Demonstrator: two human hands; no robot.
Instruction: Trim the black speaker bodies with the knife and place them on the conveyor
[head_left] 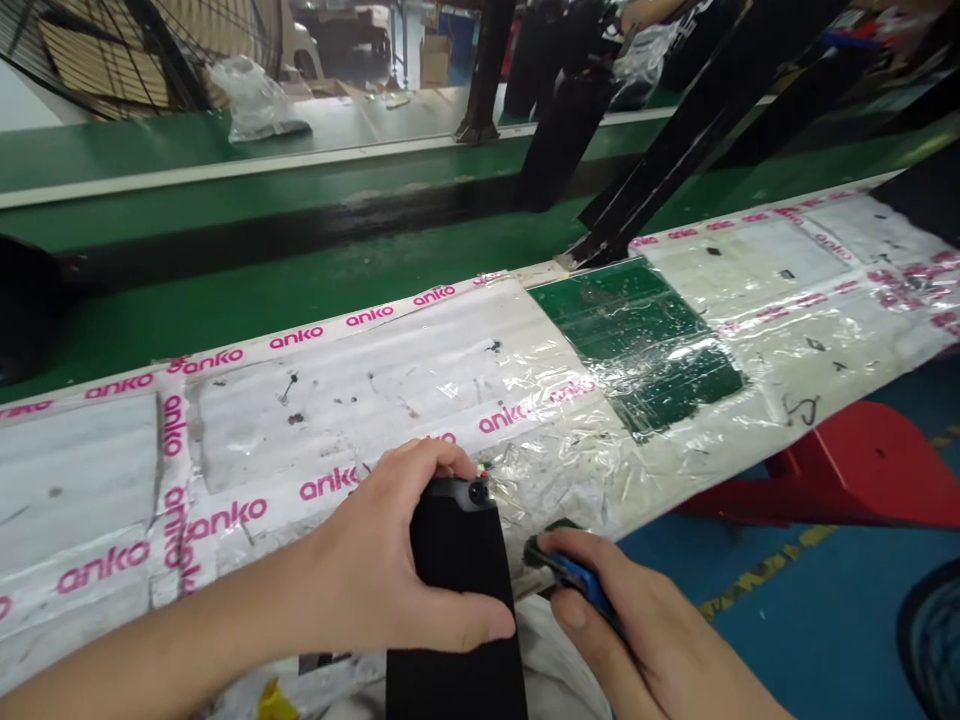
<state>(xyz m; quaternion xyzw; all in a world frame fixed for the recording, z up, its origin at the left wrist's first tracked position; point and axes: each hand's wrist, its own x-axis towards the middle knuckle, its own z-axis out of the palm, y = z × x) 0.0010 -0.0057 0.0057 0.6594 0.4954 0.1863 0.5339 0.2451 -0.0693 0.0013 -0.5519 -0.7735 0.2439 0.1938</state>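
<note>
The person's left hand (397,570) reaches in from the left, its grip partly open around a long, flat, matte black piece (465,550). The thumb lies across the black face with its tip at the right edge, and the fingers bend over toward the far end, beside a rounded grey end part (452,490) with a dark round spot. The black piece stands out over the near side of the bench (375,375), running down out of the bottom of the view.

The right hand (637,620), just to the right of it, has its grip closed on a slim blue hand-held tool (581,580), pinched between thumb and fingers; its dark tip points toward the black piece, and whether they touch cannot be told.

The bench is covered in clear plastic over white sheets, edged with pink-lettered "anko" tape, with a dark green rectangular patch (637,340) showing. A red plastic stool (870,465) stands beside it on the blue floor (810,620).
</note>
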